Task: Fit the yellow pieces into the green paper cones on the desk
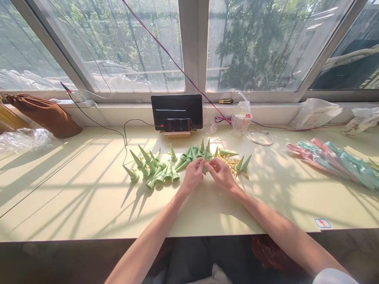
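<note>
My left hand (194,173) and my right hand (222,172) meet over the middle of the table (189,209). Their fingertips pinch together on a green plastic spike (206,154), its pointed end up and its base partly hidden by the fingers. Left of my hands, several more green spikes (161,171) stand upright or lie on their sides. Another heap of spikes (191,153) lies just behind my left hand. Small yellow parts (232,159) are scattered behind and beside my right hand, with two upright spikes (242,163) next to them.
A phone (177,125) on a cardboard stand leans before a black tablet (177,104) at the back. A clear plastic bag (242,116) and a coiled cable (260,137) lie right of them. Pink and teal bagged items (334,159) occupy the right; a brown pouch (44,114) the left.
</note>
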`<control>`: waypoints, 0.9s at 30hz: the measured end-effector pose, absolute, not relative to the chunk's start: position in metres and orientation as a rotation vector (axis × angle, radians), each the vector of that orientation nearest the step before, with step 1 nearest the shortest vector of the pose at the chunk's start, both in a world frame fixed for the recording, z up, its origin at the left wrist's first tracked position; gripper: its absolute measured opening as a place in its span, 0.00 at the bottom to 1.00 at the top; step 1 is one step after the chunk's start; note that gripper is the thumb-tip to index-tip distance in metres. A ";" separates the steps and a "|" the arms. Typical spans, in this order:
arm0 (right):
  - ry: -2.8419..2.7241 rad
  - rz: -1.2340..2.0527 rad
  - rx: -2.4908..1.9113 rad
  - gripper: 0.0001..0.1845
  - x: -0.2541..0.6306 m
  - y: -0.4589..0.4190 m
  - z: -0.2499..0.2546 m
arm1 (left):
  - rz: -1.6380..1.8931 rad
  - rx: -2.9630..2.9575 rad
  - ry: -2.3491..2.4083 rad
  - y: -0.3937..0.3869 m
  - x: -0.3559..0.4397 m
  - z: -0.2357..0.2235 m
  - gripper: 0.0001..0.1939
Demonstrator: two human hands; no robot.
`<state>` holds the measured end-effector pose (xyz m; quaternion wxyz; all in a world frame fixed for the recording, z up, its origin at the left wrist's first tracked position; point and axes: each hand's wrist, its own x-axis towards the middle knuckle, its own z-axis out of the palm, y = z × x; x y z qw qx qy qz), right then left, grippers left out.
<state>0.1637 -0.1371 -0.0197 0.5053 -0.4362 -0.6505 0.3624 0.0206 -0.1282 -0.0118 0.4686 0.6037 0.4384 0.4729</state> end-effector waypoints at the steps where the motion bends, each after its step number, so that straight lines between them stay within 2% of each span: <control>1: -1.592 0.857 -1.042 0.16 0.164 -0.138 -0.020 | 1.158 1.463 1.058 -0.128 0.020 -0.011 0.20; 13: -1.697 0.674 -1.081 0.13 0.165 -0.139 -0.018 | 1.140 1.399 1.027 -0.127 0.019 -0.013 0.21; 21: -1.740 0.697 -1.067 0.12 0.166 -0.138 -0.019 | 1.104 1.420 1.047 -0.127 0.018 -0.017 0.21; 27: -1.701 0.773 -1.092 0.15 0.164 -0.136 -0.021 | 1.112 1.499 1.148 -0.126 0.018 -0.018 0.20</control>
